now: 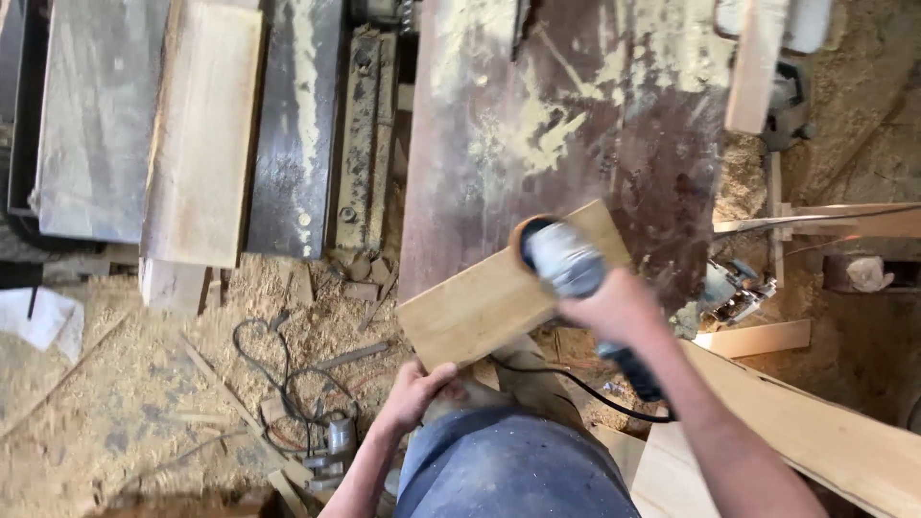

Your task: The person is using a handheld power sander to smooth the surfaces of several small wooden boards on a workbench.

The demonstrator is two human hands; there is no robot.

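A short pale wooden board (pixel 480 302) juts off the near edge of a rusty metal machine table (pixel 576 134) dusted with sawdust. My left hand (pixel 417 388) grips the board's near lower corner. My right hand (pixel 614 309) is shut on a grey hand-held power tool (pixel 568 259), a sander or grinder with a round orange-rimmed disc pressed against the board's upper end. The tool's black cord (pixel 576 384) loops down past my leg in grey trousers (pixel 508 470).
A long pale plank (pixel 201 134) lies on dark machine beds (pixel 293 125) at the left. Sawdust, offcuts, tangled cables (pixel 278 374) and another power tool (pixel 734 293) cover the floor. More planks (pixel 825 441) lean at the lower right.
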